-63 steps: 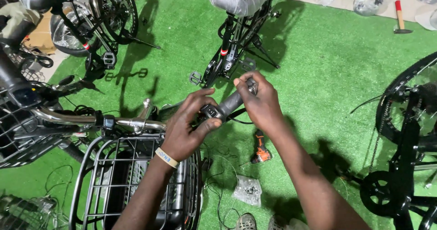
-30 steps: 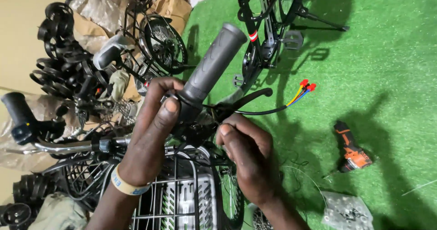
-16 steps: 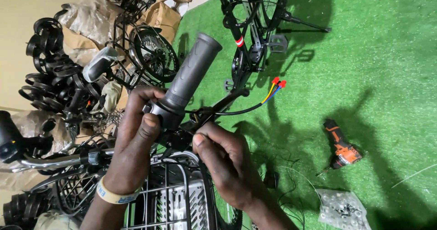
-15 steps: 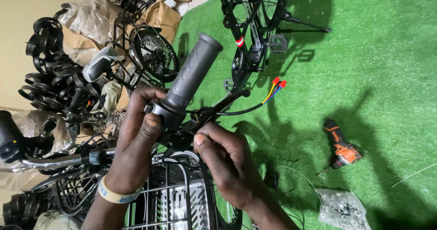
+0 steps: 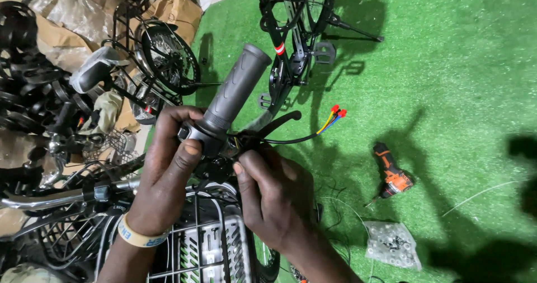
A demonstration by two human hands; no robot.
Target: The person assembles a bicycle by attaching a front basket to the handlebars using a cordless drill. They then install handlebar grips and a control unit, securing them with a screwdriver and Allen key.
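left hand [image 5: 168,165] closed around grey throttle grip [image 5: 235,90] | right hand [image 5: 274,196] pinches its collar | loose wires [image 5: 330,120] unconnected, fitting unfinished

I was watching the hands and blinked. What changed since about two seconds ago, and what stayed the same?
The grey handlebar grip was lying level between both hands; now it is tipped up, its free end pointing away. The left hand now clasps its collar from below, and the right hand has slid off the grip to the black brake lever and wires. Same as before: the orange drill lies on the green turf.
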